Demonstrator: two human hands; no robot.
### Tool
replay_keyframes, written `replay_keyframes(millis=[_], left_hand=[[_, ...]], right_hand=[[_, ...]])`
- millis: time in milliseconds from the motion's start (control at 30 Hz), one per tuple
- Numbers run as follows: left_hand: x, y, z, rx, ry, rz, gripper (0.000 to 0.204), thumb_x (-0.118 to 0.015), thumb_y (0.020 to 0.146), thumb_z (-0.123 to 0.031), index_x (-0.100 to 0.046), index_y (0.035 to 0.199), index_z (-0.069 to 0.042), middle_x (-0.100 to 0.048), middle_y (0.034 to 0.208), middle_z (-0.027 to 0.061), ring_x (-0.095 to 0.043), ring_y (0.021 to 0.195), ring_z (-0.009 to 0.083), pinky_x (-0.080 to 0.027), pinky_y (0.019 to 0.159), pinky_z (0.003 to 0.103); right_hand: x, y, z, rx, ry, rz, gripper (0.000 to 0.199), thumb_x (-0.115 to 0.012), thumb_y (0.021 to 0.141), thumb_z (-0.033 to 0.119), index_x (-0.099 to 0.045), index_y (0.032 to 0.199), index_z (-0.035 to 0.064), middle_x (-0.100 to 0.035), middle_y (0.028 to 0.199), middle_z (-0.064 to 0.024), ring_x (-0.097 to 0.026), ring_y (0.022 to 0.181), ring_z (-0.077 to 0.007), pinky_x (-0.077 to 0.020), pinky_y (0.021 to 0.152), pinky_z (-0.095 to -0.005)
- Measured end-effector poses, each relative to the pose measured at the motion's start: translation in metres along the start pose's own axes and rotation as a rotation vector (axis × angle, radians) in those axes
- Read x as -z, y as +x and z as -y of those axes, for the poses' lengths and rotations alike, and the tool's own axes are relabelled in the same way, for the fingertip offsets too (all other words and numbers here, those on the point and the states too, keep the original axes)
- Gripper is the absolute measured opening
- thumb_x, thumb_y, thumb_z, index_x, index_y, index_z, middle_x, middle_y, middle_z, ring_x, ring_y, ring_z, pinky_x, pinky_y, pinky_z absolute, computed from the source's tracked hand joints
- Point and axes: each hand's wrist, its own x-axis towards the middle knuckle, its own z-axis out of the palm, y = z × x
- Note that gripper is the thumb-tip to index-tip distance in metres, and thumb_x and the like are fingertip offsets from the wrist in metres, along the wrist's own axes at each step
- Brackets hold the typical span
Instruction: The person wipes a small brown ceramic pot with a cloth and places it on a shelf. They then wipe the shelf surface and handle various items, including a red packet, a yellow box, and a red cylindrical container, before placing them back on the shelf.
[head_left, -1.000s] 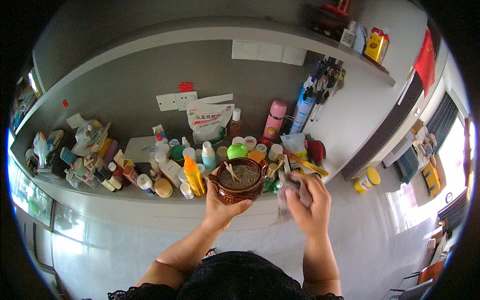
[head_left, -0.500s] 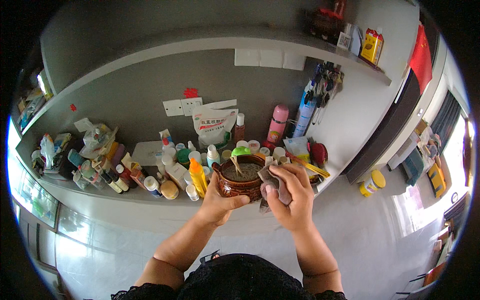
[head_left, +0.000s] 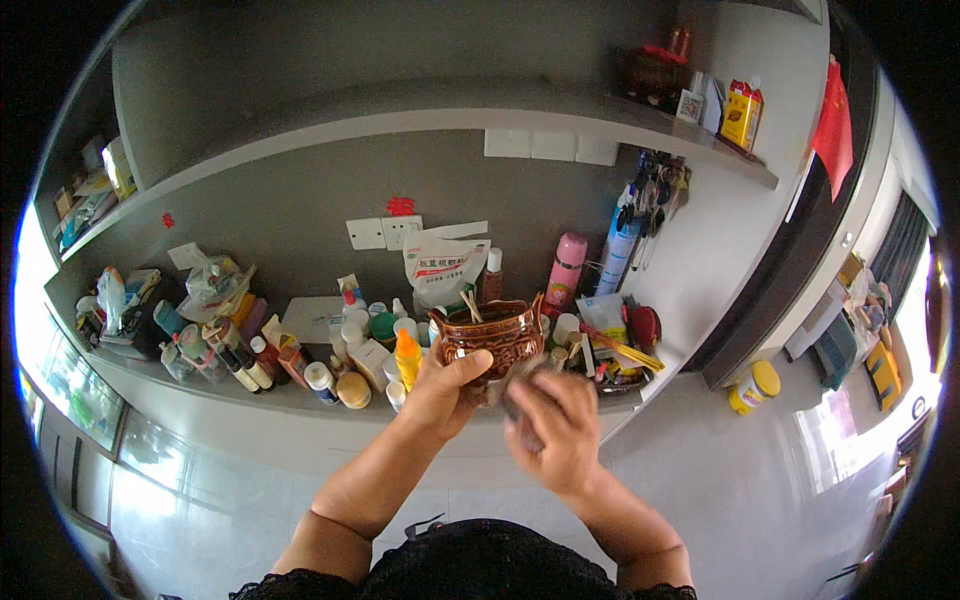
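My left hand (head_left: 442, 400) grips a brown glazed incense pot (head_left: 495, 337) by its left side, with the thumb across its front. The pot is tipped so that its patterned side shows, and its inside is mostly hidden. A few thin stick stubs (head_left: 471, 305) poke up above the rim. In my right hand (head_left: 562, 425) is a bunched grey-brown cloth (head_left: 522, 395), at the pot's lower right side. Motion blurs these fingers and the cloth. Just left of the pot stands an orange squeeze bottle (head_left: 408, 357).
A crowded shelf (head_left: 270, 398) runs behind my hands, with several bottles and jars on it. Farther back are a white pouch (head_left: 440, 270) and a pink flask (head_left: 567, 262). Yellow sticks (head_left: 635, 355) lie at the right end. An upper shelf (head_left: 400, 122) overhangs. On the floor stands a yellow bucket (head_left: 755, 388).
The pot has tilted, hiding the grey contents that showed before. My right hand and the cloth have moved from the pot's right rim down and left to its lower side.
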Motion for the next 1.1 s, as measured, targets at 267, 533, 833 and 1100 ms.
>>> replay_keyframes(millis=[267, 533, 833, 1100], left_hand=[[-0.012, 0.002, -0.005, -0.131, 0.132, 0.000, 0.069, -0.081, 0.072, -0.006, -0.039, 0.127, -0.005, -0.062, 0.109, 0.0106, -0.064, 0.085, 0.0183, -0.050, 0.052, 0.028], [-0.018, -0.004, -0.009, -0.206, 0.240, 0.018, 0.086, -0.086, 0.063, -0.007, -0.034, 0.131, -0.003, -0.057, 0.120, 0.0142, -0.060, 0.107, 0.0242, -0.055, 0.085, 0.036], [-0.043, -0.012, -0.033, -0.192, 0.284, 0.115, 0.094, -0.088, 0.062, -0.012, -0.031, 0.135, -0.001, -0.053, 0.126, 0.0149, -0.056, 0.115, 0.0252, -0.048, 0.099, 0.039], [-0.077, -0.011, -0.052, -0.200, 0.317, 0.116, 0.097, -0.089, 0.062, -0.012, -0.028, 0.137, -0.002, -0.050, 0.129, 0.0144, -0.053, 0.119, 0.0249, -0.046, 0.101, 0.038]], right_hand=[[0.001, 0.010, -0.008, 0.055, -0.033, -0.271, 0.045, -0.071, 0.069, 0.015, -0.065, 0.113, 0.0074, -0.059, 0.115, -0.0134, -0.059, 0.098, -0.0338, -0.0463, 0.088, -0.0441], [0.017, 0.004, -0.001, 0.121, 0.061, -0.336, 0.035, -0.073, 0.073, 0.020, -0.066, 0.102, 0.0020, -0.058, 0.113, -0.0194, -0.056, 0.102, -0.0362, -0.0458, 0.087, -0.0455], [0.051, 0.009, -0.029, -0.583, 0.850, 0.023, 0.050, -0.073, 0.080, 0.026, -0.060, 0.118, -0.0038, -0.064, 0.109, -0.0133, -0.061, 0.097, -0.0186, -0.0474, 0.085, -0.0318], [0.083, 0.079, -0.016, -0.293, 0.491, 0.263, 0.072, -0.082, 0.072, 0.033, -0.054, 0.125, -0.0075, -0.067, 0.104, -0.0217, -0.067, 0.097, -0.0227, -0.0508, 0.083, -0.0327]])
